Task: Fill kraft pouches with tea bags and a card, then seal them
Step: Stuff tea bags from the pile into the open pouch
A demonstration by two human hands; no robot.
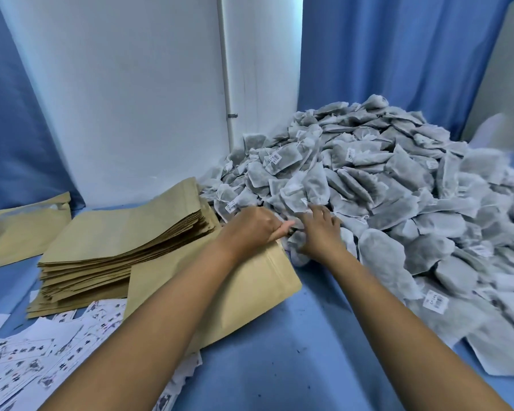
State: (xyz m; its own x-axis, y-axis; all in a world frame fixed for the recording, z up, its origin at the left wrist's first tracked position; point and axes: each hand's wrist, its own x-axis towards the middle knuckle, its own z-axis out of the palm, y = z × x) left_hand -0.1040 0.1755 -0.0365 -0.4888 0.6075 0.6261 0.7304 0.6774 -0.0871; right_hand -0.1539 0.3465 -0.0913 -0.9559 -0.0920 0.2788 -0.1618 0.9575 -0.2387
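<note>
While the left hand (250, 225) gripped the open mouth of a kraft pouch (244, 289) lying on the blue table (309, 336), the right hand (319, 229) lay with fingers spread and loose on tea bags at the foot of the big heap of tea bags (383, 179). A stack of empty pouches (116, 241) sat left of it, with printed cards (36, 351) scattered in front.

Bright even light, soft faint shadows, wide-angle bending at the edges, slight blur far right
</note>
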